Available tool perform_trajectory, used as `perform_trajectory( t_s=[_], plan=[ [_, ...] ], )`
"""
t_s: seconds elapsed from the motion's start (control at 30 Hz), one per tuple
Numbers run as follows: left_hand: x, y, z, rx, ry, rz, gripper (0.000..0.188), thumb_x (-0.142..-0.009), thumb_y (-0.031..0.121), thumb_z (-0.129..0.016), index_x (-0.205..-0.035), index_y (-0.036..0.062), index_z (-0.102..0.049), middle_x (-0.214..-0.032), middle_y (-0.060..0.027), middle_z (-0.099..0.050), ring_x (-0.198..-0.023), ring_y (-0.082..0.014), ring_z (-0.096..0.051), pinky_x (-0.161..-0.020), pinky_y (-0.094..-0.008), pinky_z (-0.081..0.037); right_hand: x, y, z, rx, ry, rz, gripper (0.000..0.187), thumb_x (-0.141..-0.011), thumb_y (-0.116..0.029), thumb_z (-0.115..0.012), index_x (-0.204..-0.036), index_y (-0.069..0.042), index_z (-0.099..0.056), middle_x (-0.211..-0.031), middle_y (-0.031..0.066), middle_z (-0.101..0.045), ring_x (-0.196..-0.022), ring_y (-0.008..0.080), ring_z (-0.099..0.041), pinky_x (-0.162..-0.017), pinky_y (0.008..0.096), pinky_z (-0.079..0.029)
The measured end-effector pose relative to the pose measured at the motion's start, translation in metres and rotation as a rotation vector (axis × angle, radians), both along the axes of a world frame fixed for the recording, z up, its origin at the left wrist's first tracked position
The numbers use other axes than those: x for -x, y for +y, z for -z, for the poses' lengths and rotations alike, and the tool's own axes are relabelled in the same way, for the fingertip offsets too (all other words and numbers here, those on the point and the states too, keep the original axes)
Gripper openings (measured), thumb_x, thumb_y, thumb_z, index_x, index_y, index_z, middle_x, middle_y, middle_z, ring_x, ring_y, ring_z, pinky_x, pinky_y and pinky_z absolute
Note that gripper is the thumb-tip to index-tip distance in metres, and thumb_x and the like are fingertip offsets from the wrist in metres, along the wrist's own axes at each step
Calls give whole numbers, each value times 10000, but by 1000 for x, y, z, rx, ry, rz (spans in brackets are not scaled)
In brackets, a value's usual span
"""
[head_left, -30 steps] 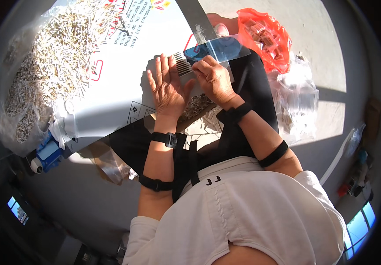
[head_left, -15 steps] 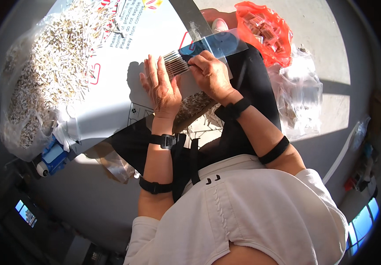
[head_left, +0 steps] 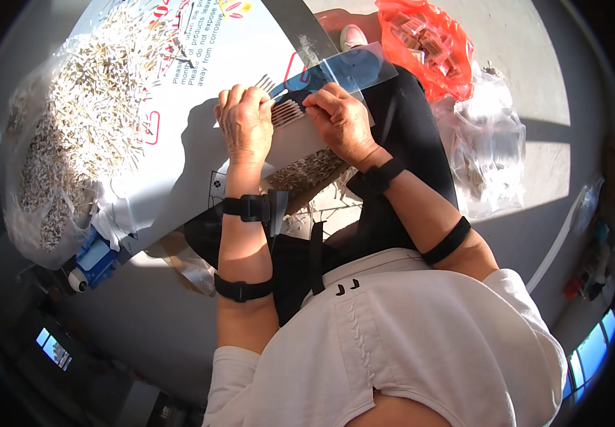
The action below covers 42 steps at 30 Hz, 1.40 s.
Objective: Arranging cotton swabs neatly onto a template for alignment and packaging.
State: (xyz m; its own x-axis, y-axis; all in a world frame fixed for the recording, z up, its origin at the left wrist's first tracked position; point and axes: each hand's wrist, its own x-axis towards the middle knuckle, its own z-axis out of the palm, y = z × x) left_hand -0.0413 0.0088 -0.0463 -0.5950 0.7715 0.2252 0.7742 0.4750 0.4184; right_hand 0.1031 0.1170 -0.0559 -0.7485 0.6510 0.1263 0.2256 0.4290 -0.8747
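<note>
My left hand (head_left: pixel 245 122) is closed, its thumb and fingers pinching a thin pale stick (head_left: pixel 277 97) that points right. Under and beside it, a row of similar thin sticks (head_left: pixel 287 114) lies side by side on the pale surface. More stick ends (head_left: pixel 264 83) show beyond its fingertips. My right hand (head_left: pixel 341 122) is closed in a pinch at the right end of the row; what sits between its fingers is hidden. Just beyond both hands lies a clear bluish plastic sheet (head_left: pixel 353 69).
A clear bag (head_left: pixel 19 171) heaped with loose small sticks (head_left: pixel 94 107) stands left on the white printed board (head_left: pixel 200 107). At the upper right are a red bag (head_left: pixel 457 43) of small packets and a clear plastic bag (head_left: pixel 489 156). Loose sticks (head_left: pixel 307 169) lie below the hands.
My left hand, flat over the row before, has drawn left and curled into a pinch on a stick. The row now looks split into two groups. My right hand has barely moved.
</note>
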Motion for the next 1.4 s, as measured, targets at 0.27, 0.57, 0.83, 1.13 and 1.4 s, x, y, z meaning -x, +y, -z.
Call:
perform_trajectory(
  t_s=[0.27, 0.57, 0.83, 1.13, 1.4],
  plan=[
    [8, 6, -3, 18, 8, -1, 151, -736, 42, -712, -815, 86, -591, -889, -51, -588, -921, -280, -535, -842, -410, -420, 0, 1, 2, 7, -10, 1, 78, -819, -35, -660, -890, -54, -685, -856, 89, -621, -747, 276, -651, -667, 330, -523],
    [3, 9, -20, -193, -47, 160, 158, -788, -16, -660, -874, 49, -545, -888, -82, -585, -914, -287, -543, -832, -413, -442, 7, 8, -9, 413, 115, 65, 96, -887, -81, -662, -947, -11, -689, -802, 45, -667, -679, 124, -599, -609, 258, -485],
    [-39, -2, -45, -433, -618, 82, 82, -940, -24, -561, -888, 18, -514, -816, -45, -560, -734, -126, -568, -676, -261, -475, 12, 12, -47, 1392, 441, -144, 122, -917, -109, -658, -921, 4, -705, -787, 40, -682, -642, 64, -560, -566, 189, -428],
    [-61, -24, -52, -291, -498, 181, 99, -862, -86, -565, -886, 3, -528, -808, -117, -568, -722, -269, -583, -657, -332, -475, -8, 13, -49, 1497, 322, -222, 85, -845, -46, -628, -832, 17, -684, -719, 35, -626, -584, 71, -509, -526, 191, -374],
    [-93, -68, -26, 62, -398, 183, 76, -813, -16, -597, -847, 16, -536, -838, -127, -588, -787, -340, -597, -672, -414, -486, -35, 6, -20, 549, -305, -335, 154, -827, -108, -665, -806, 45, -662, -625, 37, -611, -547, 84, -566, -526, 253, -461]
  ],
)
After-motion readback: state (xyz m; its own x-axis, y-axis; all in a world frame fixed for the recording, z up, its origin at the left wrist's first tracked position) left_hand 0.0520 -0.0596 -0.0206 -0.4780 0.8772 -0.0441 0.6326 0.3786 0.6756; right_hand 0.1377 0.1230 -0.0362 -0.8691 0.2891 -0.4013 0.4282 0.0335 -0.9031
